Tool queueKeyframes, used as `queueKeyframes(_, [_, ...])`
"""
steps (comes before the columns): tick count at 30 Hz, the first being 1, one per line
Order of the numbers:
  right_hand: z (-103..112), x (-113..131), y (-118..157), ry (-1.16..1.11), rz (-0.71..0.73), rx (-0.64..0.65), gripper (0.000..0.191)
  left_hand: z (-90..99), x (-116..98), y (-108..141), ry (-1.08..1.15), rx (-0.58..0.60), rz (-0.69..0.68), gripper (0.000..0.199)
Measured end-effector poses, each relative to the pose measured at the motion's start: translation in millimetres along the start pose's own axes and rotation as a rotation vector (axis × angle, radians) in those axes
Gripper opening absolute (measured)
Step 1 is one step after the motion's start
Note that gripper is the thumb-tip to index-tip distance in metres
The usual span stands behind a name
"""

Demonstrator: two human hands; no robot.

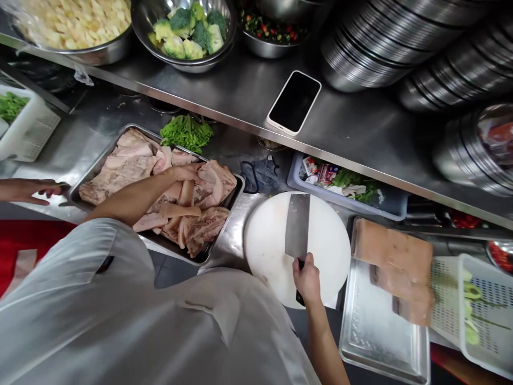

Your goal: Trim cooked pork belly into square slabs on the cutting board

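Note:
My right hand [308,278] is wrapped round the black handle of a cleaver, whose broad blade [297,224] lies over the round white chopping board [260,240]. Over on the left, my left hand [187,172] reaches into a metal tray [90,164] filled with pieces of cooked-looking meat [128,163]. Its fingers touch a piece of meat [218,182] at the tray's right part; the fingertips are mostly hidden among the pieces. To the right of the board, slabs of meat with skin [395,251] rest on another metal tray [380,331].
Another person's hand [34,191] is at the left edge. A steel shelf [236,96] above the counter bears a phone [294,101], a bowl of broccoli [140,27] and stacked metal bowls [360,53]. A blue-grey bin [390,206] stands behind the board, a white basket [460,299] at right.

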State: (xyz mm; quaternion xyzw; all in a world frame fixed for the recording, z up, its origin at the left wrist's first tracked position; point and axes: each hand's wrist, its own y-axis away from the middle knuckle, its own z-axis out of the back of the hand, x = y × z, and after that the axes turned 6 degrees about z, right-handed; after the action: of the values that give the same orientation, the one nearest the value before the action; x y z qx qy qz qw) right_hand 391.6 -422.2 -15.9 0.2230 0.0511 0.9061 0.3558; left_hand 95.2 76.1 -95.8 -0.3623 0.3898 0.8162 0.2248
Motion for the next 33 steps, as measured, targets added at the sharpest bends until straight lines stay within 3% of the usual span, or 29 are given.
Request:
queueKeyframes(4, [-0.5, -0.3, 1.0, -0.012, -0.01, -0.001, 0.013, -7.1, -1.1, 7.8, 0.139, 0.152, 0.052, 0.106])
queueKeyframes(11, [-2.0, -1.8, 2.6, 0.003, -0.008, -0.011, 0.017, -12.8, -10.2, 6.8, -0.239, 0.112, -0.032, 0.118])
queueKeyframes(17, [-1.1, -1.5, 2.5, -0.013, -0.007, -0.013, 0.02, -17.7, -18.6, -1.5, -0.176, 0.072, -0.081, 0.107])
queueKeyframes(20, [0.4, 5.9, 5.7, -0.041, -0.006, -0.003, 0.02, -20.9, -32.2, 12.1, -0.257, 0.034, -0.051, 0.099])
queueKeyframes(24, [2.8, 35.1, 10.4, -0.125, 0.058, 0.054, 0.019, -35.1, -53.4, 60.2, -0.414, -0.063, 0.012, 0.089])
queueKeyframes(28, [5.0, 79.9, 1.5, -0.257, 0.139, 0.257, 0.024, -46.6, -64.3, 100.0, -0.468, -0.124, 0.041, 0.088])
queueKeyframes(30, [3.9, 102.0, -8.6, -0.288, 0.171, 0.344, 0.018, -46.1, -64.0, 101.3, -0.442, -0.12, 0.039, 0.087])
queueKeyframes(33, [-1.1, 131.2, -26.8, -0.261, 0.198, 0.369, 0.008, -39.3, -58.0, 82.0, -0.39, -0.113, 0.011, 0.083])
